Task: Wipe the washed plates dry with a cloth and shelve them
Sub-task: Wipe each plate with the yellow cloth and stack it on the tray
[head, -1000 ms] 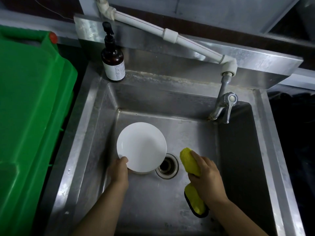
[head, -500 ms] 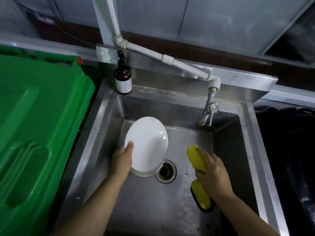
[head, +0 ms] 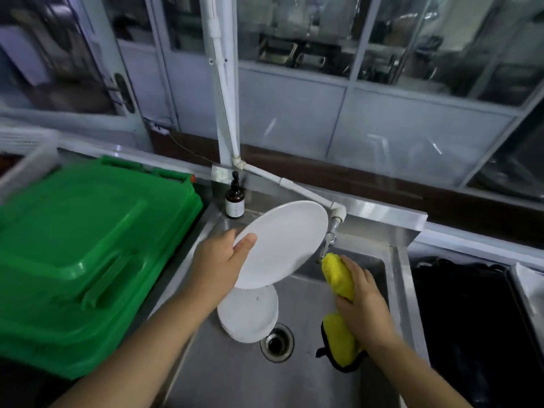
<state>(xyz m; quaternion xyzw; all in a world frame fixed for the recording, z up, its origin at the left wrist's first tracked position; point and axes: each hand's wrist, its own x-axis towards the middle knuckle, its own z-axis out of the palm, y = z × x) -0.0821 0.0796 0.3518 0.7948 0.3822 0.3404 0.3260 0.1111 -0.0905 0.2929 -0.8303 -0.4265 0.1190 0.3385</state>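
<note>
Left hand grips white plate by its rim, thumb on top, other fingers hidden under it, tilted above sink w/ plate stack; right hand fingers curled round yellow cloth

White plate, yellow cloth, green bin, brown bottle.

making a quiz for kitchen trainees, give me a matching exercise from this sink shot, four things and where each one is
Things
1. lifted plate
2. cloth
3. plate stack
4. bottle

Places
A. back left corner of the sink ledge
B. in the right hand
C. on the sink floor beside the drain
D. in the left hand, tilted above the sink

Pairs: 1-D, 2-B, 3-C, 4-A
</note>
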